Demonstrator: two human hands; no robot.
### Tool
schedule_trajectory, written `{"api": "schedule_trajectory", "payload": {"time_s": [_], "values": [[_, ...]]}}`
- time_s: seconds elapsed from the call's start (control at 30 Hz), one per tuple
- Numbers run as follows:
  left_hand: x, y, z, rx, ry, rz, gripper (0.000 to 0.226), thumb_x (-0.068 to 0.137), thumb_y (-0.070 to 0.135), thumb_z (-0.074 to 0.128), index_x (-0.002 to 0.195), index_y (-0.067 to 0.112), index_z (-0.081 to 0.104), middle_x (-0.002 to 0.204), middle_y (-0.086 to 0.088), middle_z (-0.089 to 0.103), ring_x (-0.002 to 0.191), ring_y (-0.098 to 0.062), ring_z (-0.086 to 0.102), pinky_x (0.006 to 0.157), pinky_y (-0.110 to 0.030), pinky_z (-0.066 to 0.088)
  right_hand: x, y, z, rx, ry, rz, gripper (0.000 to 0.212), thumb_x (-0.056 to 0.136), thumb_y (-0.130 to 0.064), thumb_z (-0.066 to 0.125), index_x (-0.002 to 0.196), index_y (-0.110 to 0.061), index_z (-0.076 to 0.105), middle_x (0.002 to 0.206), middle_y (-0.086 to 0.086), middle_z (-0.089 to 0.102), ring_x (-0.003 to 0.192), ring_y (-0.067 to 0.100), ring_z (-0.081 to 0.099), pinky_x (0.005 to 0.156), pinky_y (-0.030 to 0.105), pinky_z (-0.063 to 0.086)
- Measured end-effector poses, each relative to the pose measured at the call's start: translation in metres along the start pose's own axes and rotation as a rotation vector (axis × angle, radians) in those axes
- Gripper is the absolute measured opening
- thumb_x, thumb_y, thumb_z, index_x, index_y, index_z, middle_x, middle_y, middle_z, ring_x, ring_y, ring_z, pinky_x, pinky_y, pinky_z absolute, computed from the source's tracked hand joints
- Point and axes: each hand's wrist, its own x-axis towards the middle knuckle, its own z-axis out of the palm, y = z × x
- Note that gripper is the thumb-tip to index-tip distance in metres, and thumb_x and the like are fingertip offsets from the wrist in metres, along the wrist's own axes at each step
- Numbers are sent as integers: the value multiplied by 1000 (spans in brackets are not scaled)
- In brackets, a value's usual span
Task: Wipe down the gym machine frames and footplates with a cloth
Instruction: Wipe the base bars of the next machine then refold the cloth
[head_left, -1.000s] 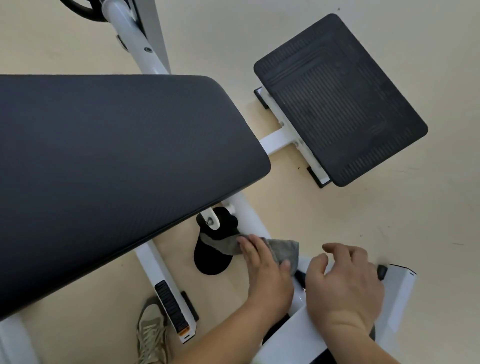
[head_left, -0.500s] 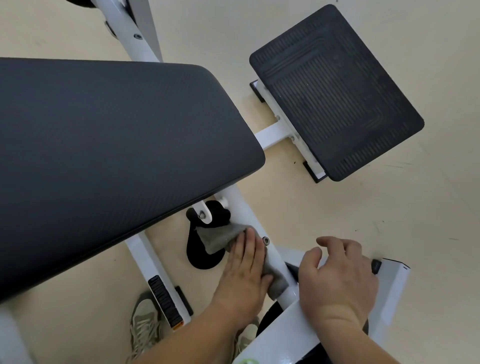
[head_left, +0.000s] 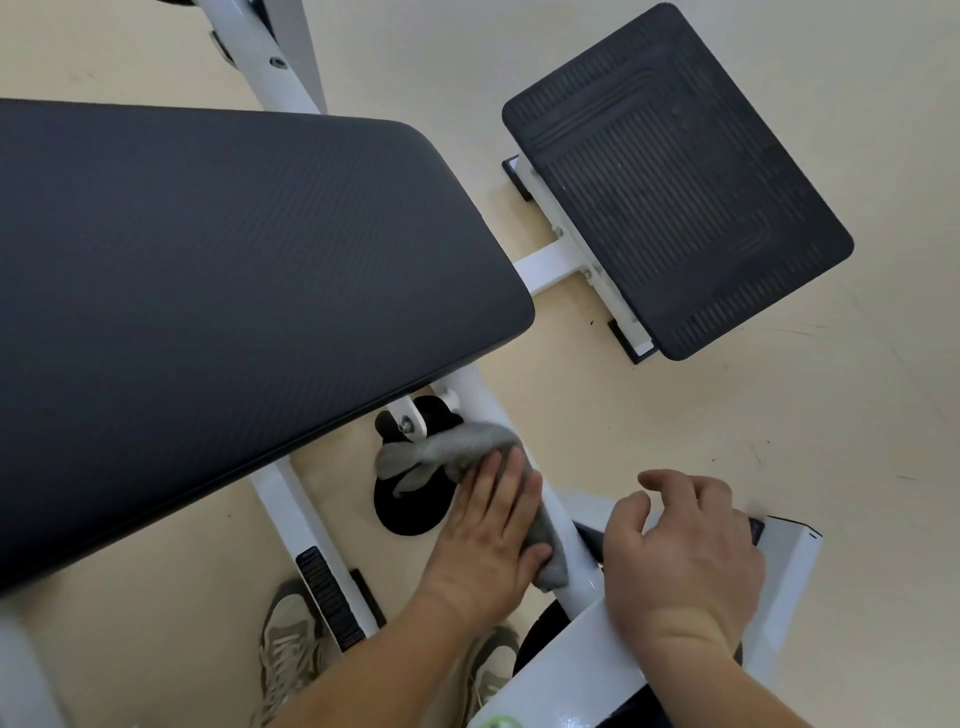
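- The left hand lies flat, fingers straight and together, pressing a grey cloth onto the slanted white frame tube just below the black padded bench.
- One bunched end of the cloth trails left over a black round foot.
- The right hand rests on a white frame panel, fingers loosely bent and gripping nothing; the two hands sit near each other, not touching.
- The ribbed black footplate stands well apart on the beige floor.
- Two grey sneakers show beneath the arms.
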Motion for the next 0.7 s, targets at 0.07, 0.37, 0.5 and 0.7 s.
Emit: {"api": "schedule_trajectory", "payload": {"time_s": [0.07, 0.37, 0.5, 0.7], "values": [[-8, 1, 5, 6, -27, 14, 90, 97, 55, 41, 163, 9, 1, 171, -16, -2, 158, -34, -6, 121, -51, 12, 0, 1, 0, 5, 7, 6, 29, 91, -30, 50, 112, -27, 70, 118, 0, 58, 102, 27, 51, 89, 44, 41], [70, -2, -45, 101, -126, -55, 80, 99, 68, 26, 164, 23, 10, 170, -14, -17, 152, -33, -30, 123, -57, -10, 0, 0, -1, -1, -8, -2, 31, 90, -32, 48, 113, -29, 69, 119, -2, 57, 102, 26, 53, 88, 43, 41], [11, 8, -10, -13, -85, -118, 90, 95, 69, 36, 165, 18, 12, 169, -21, -9, 157, -40, -4, 123, -57, 3, 0, 0, -1, -12, -10, 3, 30, 90, -32, 49, 113, -28, 69, 120, -2, 57, 101, 26, 53, 89, 43, 41], [4, 15, -12, -8, -58, -151, 91, 94, 67, 36, 162, 8, 21, 168, -25, 9, 153, -41, 19, 120, -50, 14, 0, 0, -1, -28, -9, 1, 29, 91, -30, 50, 112, -28, 69, 119, -1, 57, 102, 26, 52, 88, 43, 40]]}}
